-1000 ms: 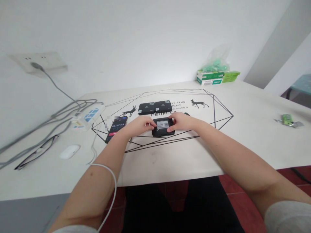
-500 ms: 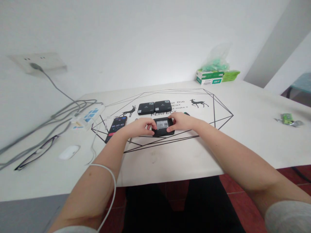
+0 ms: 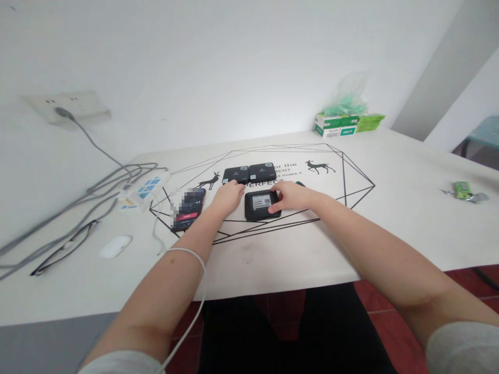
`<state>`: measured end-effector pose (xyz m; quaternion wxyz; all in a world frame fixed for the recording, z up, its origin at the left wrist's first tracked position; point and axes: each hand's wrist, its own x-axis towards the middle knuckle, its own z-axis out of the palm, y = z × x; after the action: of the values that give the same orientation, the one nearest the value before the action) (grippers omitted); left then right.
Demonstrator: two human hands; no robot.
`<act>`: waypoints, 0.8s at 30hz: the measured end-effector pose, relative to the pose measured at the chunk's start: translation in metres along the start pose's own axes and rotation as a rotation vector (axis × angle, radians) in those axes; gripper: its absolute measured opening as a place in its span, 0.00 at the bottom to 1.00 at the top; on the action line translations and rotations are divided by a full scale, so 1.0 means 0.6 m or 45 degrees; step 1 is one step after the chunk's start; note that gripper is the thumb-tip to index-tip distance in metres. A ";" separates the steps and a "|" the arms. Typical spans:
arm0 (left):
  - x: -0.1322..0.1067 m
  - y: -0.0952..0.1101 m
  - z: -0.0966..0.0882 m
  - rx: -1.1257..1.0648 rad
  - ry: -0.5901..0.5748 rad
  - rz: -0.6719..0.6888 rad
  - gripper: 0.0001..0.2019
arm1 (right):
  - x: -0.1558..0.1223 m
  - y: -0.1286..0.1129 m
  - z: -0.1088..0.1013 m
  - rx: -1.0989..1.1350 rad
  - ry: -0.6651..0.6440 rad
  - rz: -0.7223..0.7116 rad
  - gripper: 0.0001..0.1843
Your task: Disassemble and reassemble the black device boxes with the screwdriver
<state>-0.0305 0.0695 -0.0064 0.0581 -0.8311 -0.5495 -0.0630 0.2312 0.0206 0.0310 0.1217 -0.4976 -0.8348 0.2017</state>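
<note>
A flat black box (image 3: 253, 214) with a white printed label on its upper face lies on the white table. My right hand (image 3: 287, 196) grips its right side, thumb on the near corner and fingers at the far edge. Just left of that box, my left hand (image 3: 231, 197) is closed with its fingertips together, close to the front of another black box (image 3: 235, 173). Whatever those fingers hold, if anything, is hidden. A third black box (image 3: 262, 170) sits against the second one, on its right. Behind my right hand, a small dark object (image 3: 300, 183) shows partly.
Left of my left forearm lies a phone (image 3: 189, 210). Farther left are a power strip (image 3: 144, 192) with cables, a white earbud case (image 3: 116, 246) and glasses (image 3: 64, 248). Green-and-white cartons (image 3: 336, 124) stand at the back right; a green packet (image 3: 462, 190) lies far right. A white cable crosses my left forearm.
My left hand has left the labelled box and moved up and left, towards the front of the rear left box. My right hand stays on the labelled box, which remains in place.
</note>
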 end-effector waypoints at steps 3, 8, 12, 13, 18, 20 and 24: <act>0.004 0.004 -0.003 0.001 0.010 -0.024 0.16 | 0.000 -0.002 -0.001 -0.003 -0.008 0.010 0.32; 0.004 0.012 -0.008 0.016 0.021 -0.025 0.14 | 0.000 -0.001 0.000 -0.016 0.012 -0.012 0.29; 0.003 0.015 -0.010 -0.001 0.034 -0.017 0.12 | 0.001 0.006 0.004 -0.038 0.021 -0.023 0.28; 0.002 0.016 -0.011 -0.029 0.047 -0.021 0.12 | 0.001 0.009 0.006 -0.035 0.026 -0.039 0.28; -0.006 0.028 -0.027 -0.494 0.218 -0.006 0.07 | 0.008 0.016 0.016 0.165 0.403 -0.279 0.20; -0.013 0.044 -0.034 -0.761 0.265 0.044 0.06 | 0.012 0.011 0.021 0.429 0.521 -0.294 0.12; -0.030 0.081 -0.038 -1.022 0.364 0.220 0.05 | 0.018 -0.003 0.031 1.061 0.357 -0.202 0.11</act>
<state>0.0064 0.0306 0.0114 -0.1893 -0.8137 -0.3962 -0.3809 0.2173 0.0253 0.0154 0.4390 -0.3631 -0.6933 0.4414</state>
